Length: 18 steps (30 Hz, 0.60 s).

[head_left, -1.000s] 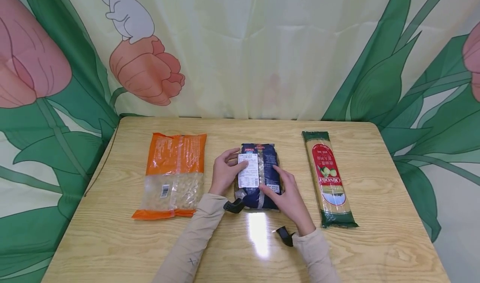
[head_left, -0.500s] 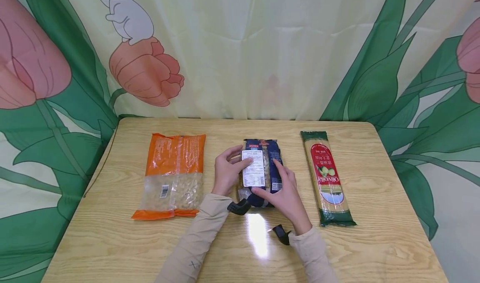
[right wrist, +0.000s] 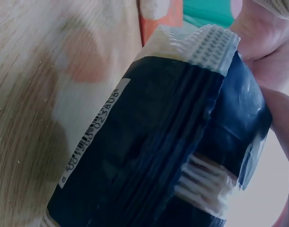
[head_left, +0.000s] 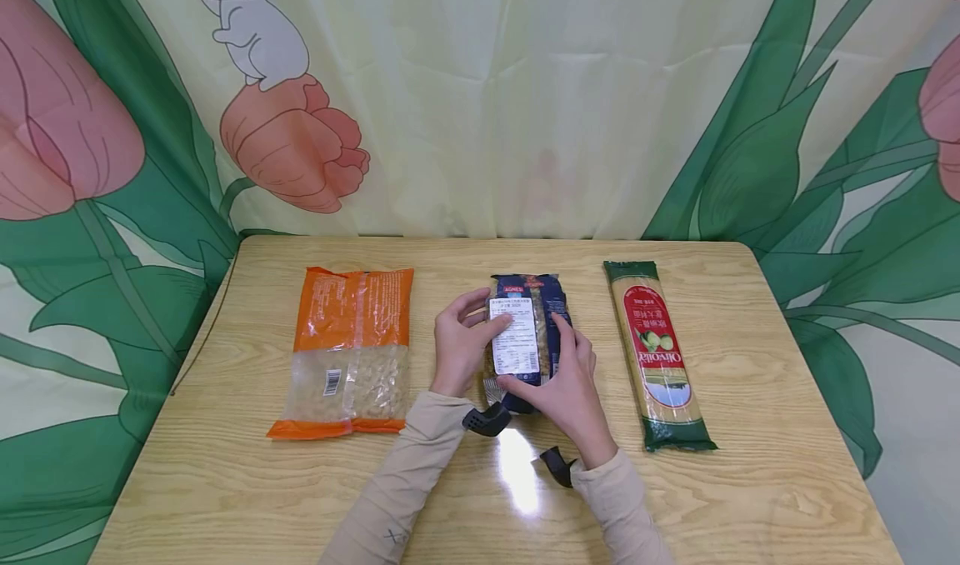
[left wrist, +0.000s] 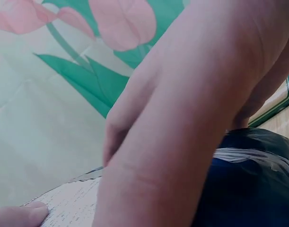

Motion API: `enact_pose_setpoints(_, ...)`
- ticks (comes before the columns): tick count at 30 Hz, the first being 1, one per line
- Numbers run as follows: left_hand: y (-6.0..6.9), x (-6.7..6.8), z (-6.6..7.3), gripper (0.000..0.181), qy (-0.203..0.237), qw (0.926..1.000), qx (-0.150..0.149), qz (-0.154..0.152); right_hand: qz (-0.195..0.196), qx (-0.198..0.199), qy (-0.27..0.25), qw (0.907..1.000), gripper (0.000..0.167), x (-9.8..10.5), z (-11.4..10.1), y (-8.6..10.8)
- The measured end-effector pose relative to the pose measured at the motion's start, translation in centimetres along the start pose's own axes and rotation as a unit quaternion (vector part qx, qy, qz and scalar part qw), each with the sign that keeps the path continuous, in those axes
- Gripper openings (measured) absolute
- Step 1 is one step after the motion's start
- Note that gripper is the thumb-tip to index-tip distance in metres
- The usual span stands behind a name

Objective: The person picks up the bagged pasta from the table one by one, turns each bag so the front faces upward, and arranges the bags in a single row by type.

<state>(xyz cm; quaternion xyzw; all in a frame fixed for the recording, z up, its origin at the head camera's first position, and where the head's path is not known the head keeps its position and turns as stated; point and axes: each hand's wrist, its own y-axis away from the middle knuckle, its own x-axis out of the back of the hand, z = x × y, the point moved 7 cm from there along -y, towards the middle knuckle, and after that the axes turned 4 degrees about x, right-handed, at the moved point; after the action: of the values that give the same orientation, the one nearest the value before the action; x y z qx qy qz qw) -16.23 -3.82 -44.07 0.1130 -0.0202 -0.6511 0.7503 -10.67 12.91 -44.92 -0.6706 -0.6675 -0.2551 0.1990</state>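
Perhaps a home or studio corner, the room itself hidden: a tulip-print curtain [head_left: 570, 140] hangs behind a wooden table [head_left: 757, 365].

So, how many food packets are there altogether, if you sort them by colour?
Orange and see-through packet: 1
Dark blue packet, held between the left hand and the right hand: 1
Green-ended packet with a red label: 1
Total: 3
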Motion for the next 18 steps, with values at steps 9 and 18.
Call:
enact_pose_setpoints(9, 0.2, 0.3, 0.6, 0.049, -0.021, 0.9997, -0.013, -0.005, 0.003, 0.017, -0.031, 0.9994, 0.112, -0.1, 0.1, -0.4)
enact_pose_setpoints(18, 0.3, 0.6, 1.5, 0.046, -0.041, 0.9976, -0.022, -0.050, 0.000, 0.010, -0.084, 0.9964, 0.103, 0.2, 0.6, -0.5)
